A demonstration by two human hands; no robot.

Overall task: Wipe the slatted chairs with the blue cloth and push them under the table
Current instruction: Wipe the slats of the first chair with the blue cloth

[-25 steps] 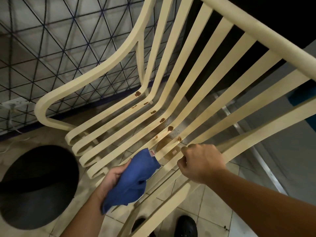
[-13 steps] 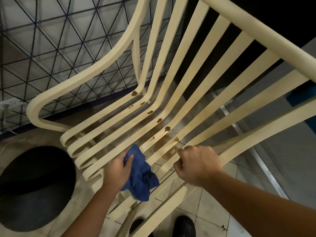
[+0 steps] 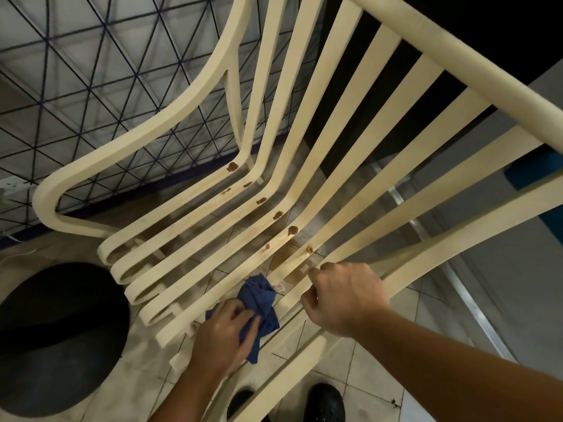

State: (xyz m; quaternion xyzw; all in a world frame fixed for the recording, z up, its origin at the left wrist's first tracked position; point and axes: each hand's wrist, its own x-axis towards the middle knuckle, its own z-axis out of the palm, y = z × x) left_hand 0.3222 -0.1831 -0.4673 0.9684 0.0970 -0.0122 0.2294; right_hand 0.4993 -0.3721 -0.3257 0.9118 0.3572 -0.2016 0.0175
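Slatted chair [image 3: 353,111]: stiff, probably light. Right hand [image 3: 344,296] is gripping a seat slat by the front edge, steadying; left hand [image 3: 222,336] is clutching soft blue cloth [image 3: 259,300] against slats.

**Both hands down on the chair, forearms bare**

The left hand [image 3: 225,333] reaches in from the bottom edge, palm down. Its fingers are curled over a bunched blue cloth [image 3: 259,296], pressing it down. The left forearm [image 3: 182,391] rises steeply from below. The right hand [image 3: 344,296] sits just beside it, knuckles up, with its fingers hooked round a slat of the chair [image 3: 457,59]. The right forearm [image 3: 457,360] stretches in from the lower right corner.
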